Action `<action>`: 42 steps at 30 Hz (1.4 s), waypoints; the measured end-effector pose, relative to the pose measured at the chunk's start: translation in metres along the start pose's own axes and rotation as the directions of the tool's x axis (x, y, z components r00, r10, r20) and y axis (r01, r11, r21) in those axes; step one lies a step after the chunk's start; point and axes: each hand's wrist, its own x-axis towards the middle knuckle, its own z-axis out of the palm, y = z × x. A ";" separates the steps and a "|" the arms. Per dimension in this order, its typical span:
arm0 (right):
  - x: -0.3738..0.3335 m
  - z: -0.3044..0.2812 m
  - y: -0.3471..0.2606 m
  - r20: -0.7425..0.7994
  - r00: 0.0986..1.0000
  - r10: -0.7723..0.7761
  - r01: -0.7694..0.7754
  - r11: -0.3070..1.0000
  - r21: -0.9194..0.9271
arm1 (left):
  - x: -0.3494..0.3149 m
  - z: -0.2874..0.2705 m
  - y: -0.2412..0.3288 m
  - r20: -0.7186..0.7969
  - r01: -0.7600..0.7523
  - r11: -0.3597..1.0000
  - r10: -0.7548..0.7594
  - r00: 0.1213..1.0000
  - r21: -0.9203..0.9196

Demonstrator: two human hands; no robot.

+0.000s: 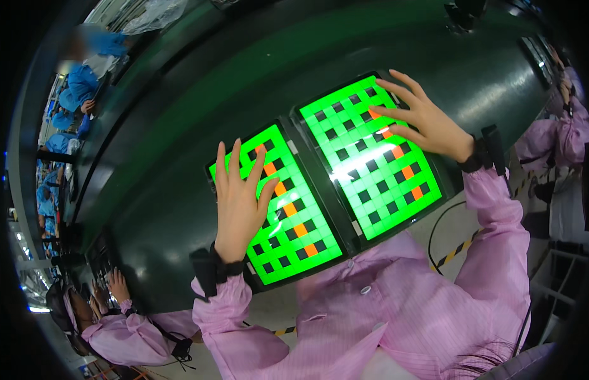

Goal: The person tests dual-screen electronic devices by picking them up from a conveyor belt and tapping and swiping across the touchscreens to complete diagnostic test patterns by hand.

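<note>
Two lit tablet-like screens lie side by side on the dark green table, each showing a bright green grid with black squares and a line of orange ones. My left hand (240, 196) rests over the left screen (320, 234), fingers stretched out and apart toward its far edge, covering part of the grid. Over the far right corner of the right screen (370, 196), my right hand (427, 120) is spread, its fingertips reaching onto the grid near the orange squares. Neither hand holds anything. Dark bands circle both wrists below pink sleeves.
The dark green table (161, 164) curves around the screens. At the lower left, a co-worker in pink (130, 335) has hands at the table edge; another pink sleeve (541, 142) shows at the right. People in blue (82, 79) are at the far left. A black cable (434, 228) hangs near my right arm.
</note>
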 end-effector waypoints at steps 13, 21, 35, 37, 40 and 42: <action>-0.113 -0.008 -0.051 0.055 0.998 0.004 -0.013 0.986 0.167 | -0.105 -0.023 0.075 0.262 0.034 0.994 -0.006 0.965 -0.104; -0.111 -0.013 -0.055 0.000 0.999 0.043 -0.042 0.974 0.224 | -0.118 -0.026 0.083 0.240 0.008 0.992 0.022 0.971 -0.123; -0.052 -0.004 -0.041 -0.077 0.987 0.144 -0.136 0.985 0.104 | -0.085 -0.031 0.033 -0.029 0.199 0.975 -0.203 0.979 -0.096; -0.053 -0.003 -0.037 -0.056 0.988 0.145 -0.139 0.985 0.102 | -0.086 -0.027 0.026 -0.053 0.209 0.972 -0.216 0.975 -0.107; -0.055 -0.005 -0.038 -0.045 0.981 0.191 -0.186 0.977 0.110 | -0.089 -0.024 0.021 -0.053 0.256 0.957 -0.265 0.963 -0.137; -0.056 -0.006 -0.039 -0.053 0.980 0.191 -0.184 0.976 0.119 | -0.090 -0.022 0.019 -0.041 0.276 0.946 -0.287 0.957 -0.170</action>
